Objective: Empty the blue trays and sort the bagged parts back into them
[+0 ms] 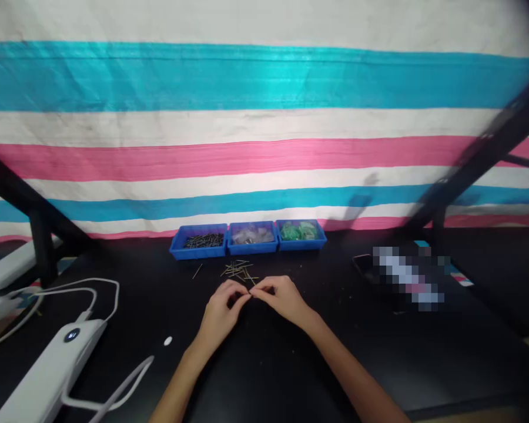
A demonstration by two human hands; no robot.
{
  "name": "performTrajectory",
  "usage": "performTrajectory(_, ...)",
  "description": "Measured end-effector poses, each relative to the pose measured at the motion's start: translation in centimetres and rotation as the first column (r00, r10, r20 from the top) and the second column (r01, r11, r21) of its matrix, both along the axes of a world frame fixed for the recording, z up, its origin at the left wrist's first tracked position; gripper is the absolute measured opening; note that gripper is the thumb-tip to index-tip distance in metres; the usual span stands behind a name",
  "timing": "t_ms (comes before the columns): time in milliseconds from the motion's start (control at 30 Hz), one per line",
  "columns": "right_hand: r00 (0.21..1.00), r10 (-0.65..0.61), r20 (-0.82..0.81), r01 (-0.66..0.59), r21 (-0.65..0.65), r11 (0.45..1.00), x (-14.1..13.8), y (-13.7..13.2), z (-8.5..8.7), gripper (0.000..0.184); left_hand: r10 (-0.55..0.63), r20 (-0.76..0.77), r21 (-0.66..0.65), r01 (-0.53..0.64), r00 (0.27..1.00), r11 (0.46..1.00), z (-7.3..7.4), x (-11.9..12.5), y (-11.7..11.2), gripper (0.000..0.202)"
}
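My left hand (224,308) and my right hand (283,298) meet fingertip to fingertip over the black table, both in a pinch. Whatever sits between the fingertips is too small to make out. Just beyond them lies a loose pile of thin, brass-coloured pins (235,269), some with ends close to my right fingers. One separate pin (197,271) rests to the left of the pile. Behind the pile stand three blue trays in a row: the left tray (198,253) holds many dark thin pins, the middle tray (253,249) clear plastic bags, the right tray (302,245) green bags.
A white power bank (48,376) with white cables (134,376) lies at the left. Near my left forearm is a small white disc (168,341). A dark phone (364,267) lies at the right beside a blurred patch. Striped sheeting (264,158) hangs behind the black table (264,376).
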State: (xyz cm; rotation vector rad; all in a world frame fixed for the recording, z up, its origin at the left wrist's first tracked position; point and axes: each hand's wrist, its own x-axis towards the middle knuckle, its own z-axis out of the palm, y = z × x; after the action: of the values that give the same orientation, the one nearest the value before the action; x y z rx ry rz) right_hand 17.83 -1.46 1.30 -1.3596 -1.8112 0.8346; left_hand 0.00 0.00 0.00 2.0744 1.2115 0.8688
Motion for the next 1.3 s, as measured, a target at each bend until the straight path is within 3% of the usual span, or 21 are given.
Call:
performTrajectory(267, 0.997, -0.064, -0.034, 0.061, -0.073, 0.995, 0.6, -0.3, -0.4, 0.024, -0.005, 0.038, 0.001, 0.004, 0.999, 1.000, -0.1, 0.6, -0.1, 0.015)
performTrajectory(533, 0.988, -0.061, -0.138, 0.037, -0.173, 0.984, 1.0, -0.5, -0.2, 0.020, 0.008, -0.022, 0.107, -0.006, 1.000, 0.994, 0.3, 0.9, -0.5, 0.013)
performTrajectory(767, 0.976, -0.091, -0.198, 0.060, -0.157, 0.986, 1.1, -0.3, 0.7, 0.023, 0.070, 0.143, 0.035, -0.076, 0.987, 0.997, 1.3, 0.8, -0.5, 0.014)
performTrajectory(900, 0.981, -0.015, -0.193, -0.021, -0.183, 0.983, 0.6, -0.6, 0.8, 0.023, 0.111, 0.248, -0.021, -0.110, 0.962, 0.994, 1.5, 0.7, -0.6, 0.016)
performTrajectory(1067, 0.983, 0.066, -0.169, -0.089, -0.134, 0.987, -0.4, -1.1, 1.0, 0.017, 0.085, 0.354, -0.065, -0.066, 0.931, 0.996, 1.5, 1.2, -0.9, 0.012)
performTrajectory(1167, 0.975, 0.026, -0.219, -0.057, -0.137, 0.989, -0.5, -0.9, 0.9, 0.018, 0.110, 0.385, -0.058, -0.095, 0.916, 0.994, 1.6, 1.2, -1.1, 0.011)
performTrajectory(1300, 0.908, -0.101, -0.406, 0.023, -0.192, 0.981, -0.7, -0.3, 0.4, 0.021, 0.131, 0.403, -0.053, -0.120, 0.906, 0.991, 1.8, 1.0, -1.2, 0.011)
